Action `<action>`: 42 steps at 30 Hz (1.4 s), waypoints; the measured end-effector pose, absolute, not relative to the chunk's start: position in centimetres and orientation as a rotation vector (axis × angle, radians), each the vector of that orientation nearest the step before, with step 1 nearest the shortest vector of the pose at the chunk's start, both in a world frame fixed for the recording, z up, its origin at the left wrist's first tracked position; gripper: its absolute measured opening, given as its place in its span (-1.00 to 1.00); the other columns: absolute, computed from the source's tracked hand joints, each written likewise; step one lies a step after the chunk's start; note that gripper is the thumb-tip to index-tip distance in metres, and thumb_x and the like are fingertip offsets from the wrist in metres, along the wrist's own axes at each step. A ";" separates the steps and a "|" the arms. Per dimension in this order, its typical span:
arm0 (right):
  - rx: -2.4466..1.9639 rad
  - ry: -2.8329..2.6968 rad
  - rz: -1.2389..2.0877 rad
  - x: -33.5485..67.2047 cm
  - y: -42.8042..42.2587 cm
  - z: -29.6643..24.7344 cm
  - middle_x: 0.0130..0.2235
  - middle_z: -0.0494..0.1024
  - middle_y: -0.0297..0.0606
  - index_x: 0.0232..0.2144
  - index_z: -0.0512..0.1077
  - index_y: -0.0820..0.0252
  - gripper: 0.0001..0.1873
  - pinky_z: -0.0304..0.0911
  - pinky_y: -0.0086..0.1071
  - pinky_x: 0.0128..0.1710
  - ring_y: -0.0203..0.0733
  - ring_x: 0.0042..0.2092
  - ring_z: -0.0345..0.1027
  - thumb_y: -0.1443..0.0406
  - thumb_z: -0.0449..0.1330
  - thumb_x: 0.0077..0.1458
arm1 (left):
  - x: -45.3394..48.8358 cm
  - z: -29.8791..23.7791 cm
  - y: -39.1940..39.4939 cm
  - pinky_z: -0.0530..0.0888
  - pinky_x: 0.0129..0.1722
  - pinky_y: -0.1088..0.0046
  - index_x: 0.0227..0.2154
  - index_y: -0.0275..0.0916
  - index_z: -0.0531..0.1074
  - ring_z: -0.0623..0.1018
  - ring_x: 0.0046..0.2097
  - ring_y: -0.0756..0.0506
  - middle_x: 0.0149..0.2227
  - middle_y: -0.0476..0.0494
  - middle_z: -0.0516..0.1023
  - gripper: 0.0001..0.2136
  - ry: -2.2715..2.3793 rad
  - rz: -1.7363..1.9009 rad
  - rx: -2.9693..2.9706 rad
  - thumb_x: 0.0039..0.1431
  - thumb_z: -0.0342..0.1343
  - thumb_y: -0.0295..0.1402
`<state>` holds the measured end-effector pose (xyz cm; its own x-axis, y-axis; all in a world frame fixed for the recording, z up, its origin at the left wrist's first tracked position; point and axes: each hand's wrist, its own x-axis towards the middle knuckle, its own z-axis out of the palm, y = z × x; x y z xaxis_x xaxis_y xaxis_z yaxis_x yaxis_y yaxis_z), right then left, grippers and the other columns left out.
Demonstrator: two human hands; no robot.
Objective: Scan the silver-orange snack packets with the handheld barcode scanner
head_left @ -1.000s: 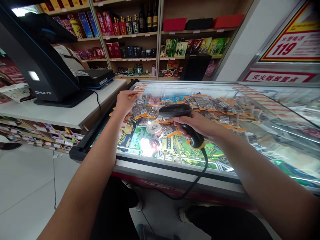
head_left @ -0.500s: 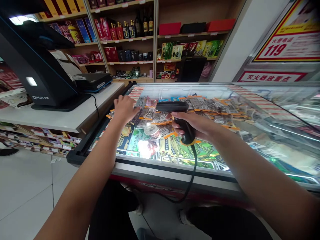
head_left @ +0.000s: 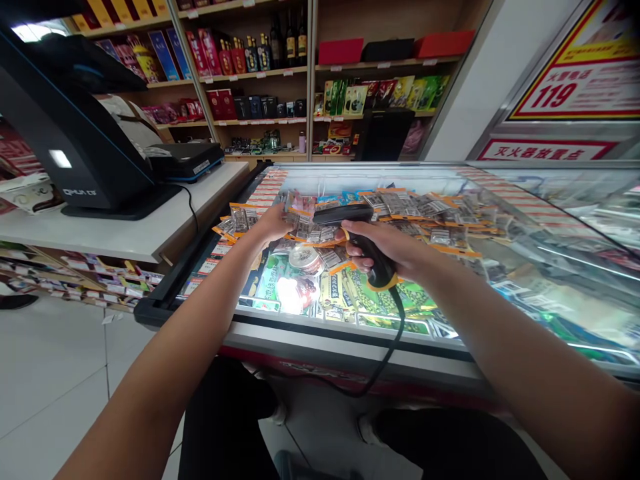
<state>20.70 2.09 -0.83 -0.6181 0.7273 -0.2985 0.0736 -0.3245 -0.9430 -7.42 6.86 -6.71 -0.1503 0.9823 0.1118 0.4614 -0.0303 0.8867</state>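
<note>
My right hand (head_left: pixel 375 250) is wrapped round the grip of a black barcode scanner (head_left: pixel 343 213) with yellow trim, its head pointing left. A black cable hangs from the scanner's base past the freezer edge. My left hand (head_left: pixel 273 225) is at the left end of a row of small clear snack packets (head_left: pixel 310 230) with orange edges. Its fingers look closed on the edge of the nearest snack packet, though the fingertips are partly hidden. The packets lie on the glass top of a chest freezer (head_left: pixel 350 337). More orange-edged packets (head_left: pixel 241 219) lie left of my left hand.
A white counter (head_left: pixel 115 230) at the left carries a black checkout terminal (head_left: pixel 85 153) and a black scale (head_left: pixel 187 160). Beyond the freezer stand shelves (head_left: pixel 260 73) of bottles and boxes. A sign (head_left: pixel 575 93) hangs at the right.
My left hand has moved right, from the packets at the left to the row by the scanner, and its spread fingers have drawn together. The right hand keeps the scanner almost in place.
</note>
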 end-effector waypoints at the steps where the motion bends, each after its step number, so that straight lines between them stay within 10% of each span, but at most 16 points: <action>1: -1.036 -1.475 1.990 20.7 2.0 -0.8 -0.50 0.27 -0.34 -0.34 0.36 0.13 -0.65 0.02 -0.45 -0.67 -0.35 -0.56 0.06 0.04 0.35 0.22 | -7.6 -6.5 6.7 0.47 -0.07 0.31 0.00 -0.28 0.52 0.58 -0.02 -0.21 0.03 -0.34 0.58 -0.47 1.644 1.107 1.462 -0.14 0.35 -0.53; 7: -0.979 -1.483 1.972 20.8 2.2 -1.1 -0.50 0.27 -0.38 -0.28 0.39 0.14 -0.66 0.04 -0.46 -0.63 -0.39 -0.57 0.05 0.04 0.36 0.21 | -7.7 -4.6 5.9 0.46 -0.07 0.42 0.27 -0.22 0.39 0.59 -0.11 -0.06 -0.06 -0.19 0.59 -0.28 1.478 1.378 1.231 -0.06 0.23 -0.61; 20: -0.957 -1.505 1.969 20.8 2.3 -1.2 -0.50 0.25 -0.39 -0.40 0.36 0.16 -0.63 0.04 -0.46 -0.63 -0.40 -0.56 0.04 0.07 0.39 0.19 | -6.9 -3.8 5.8 0.47 0.08 0.24 -0.05 -0.23 0.49 0.61 -0.07 -0.16 -0.18 -0.11 0.62 -0.50 1.200 1.577 1.081 -0.15 0.17 -0.63; 30: -1.017 -1.350 1.857 21.0 2.3 -0.3 -0.48 0.26 -0.38 -0.30 0.38 0.15 -0.72 0.06 -0.47 -0.62 -0.38 -0.56 0.07 0.09 0.28 0.28 | -9.8 -2.5 3.5 0.19 0.34 -0.09 0.42 -0.41 0.16 0.24 0.36 -0.50 0.35 -0.51 0.27 -0.26 2.434 1.215 1.840 0.15 0.15 -0.61; 33: -0.985 -1.329 1.866 21.1 2.4 -0.3 -0.48 0.25 -0.39 -0.32 0.35 0.14 -0.72 0.08 -0.47 -0.61 -0.38 -0.56 0.07 0.09 0.27 0.28 | -8.3 -2.5 2.9 0.17 0.34 -0.07 0.36 -0.32 0.28 0.14 0.40 -0.52 0.41 -0.45 0.18 -0.33 2.501 1.200 1.955 0.17 0.24 -0.49; 36: -0.946 -1.307 1.858 21.1 2.5 -0.2 -0.49 0.25 -0.39 -0.31 0.36 0.13 -0.75 0.06 -0.49 -0.61 -0.38 -0.55 0.06 0.11 0.26 0.30 | -4.7 -3.3 2.9 0.39 0.17 0.06 0.15 -0.28 0.47 0.47 0.17 -0.37 0.09 -0.37 0.55 -0.56 2.128 1.061 1.998 0.28 0.21 -0.20; 42: -0.963 -1.301 1.839 21.2 2.6 -0.3 -0.48 0.26 -0.39 -0.33 0.36 0.13 -0.71 0.10 -0.45 -0.61 -0.36 -0.55 0.07 0.08 0.27 0.28 | 1.0 -5.1 3.0 0.49 -0.07 0.14 0.22 -0.35 0.41 0.59 -0.05 -0.31 0.01 -0.41 0.61 -0.26 1.775 0.801 1.919 0.11 0.32 0.07</action>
